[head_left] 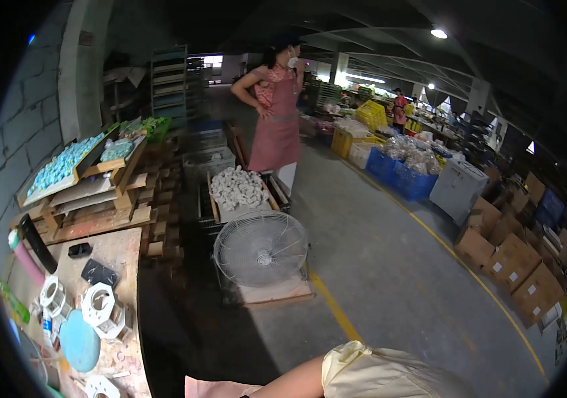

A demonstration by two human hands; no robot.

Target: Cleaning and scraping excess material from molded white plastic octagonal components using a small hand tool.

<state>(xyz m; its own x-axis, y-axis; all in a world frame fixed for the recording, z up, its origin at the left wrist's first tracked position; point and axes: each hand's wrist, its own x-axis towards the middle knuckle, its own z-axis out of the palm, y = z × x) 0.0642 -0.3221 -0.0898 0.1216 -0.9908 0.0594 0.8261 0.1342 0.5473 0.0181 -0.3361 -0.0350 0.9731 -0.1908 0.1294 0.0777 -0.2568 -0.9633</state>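
Neither of my hands shows. A bare forearm point(290, 383) with a pale yellow sleeve point(383, 375) crosses the bottom edge and runs down to the left, out of the picture. A pink cloth-like patch point(214, 389) lies just beside it at the bottom edge. To the left stands a paint-stained wooden workbench point(121, 252). On it are white hexagonal moulded pieces point(101, 306), a round blue disc point(79, 339), small black items point(98, 272) and a pink tube point(26, 262).
A round floor fan point(261, 251) stands on a board on the concrete floor, with a tray of white cast pieces point(237, 188) behind it. A person in a pink apron point(275, 119) stands beyond. Wooden racks of painted pieces point(81, 166) rise at left. Blue crates point(403, 176) and cardboard boxes point(509, 259) line the right.
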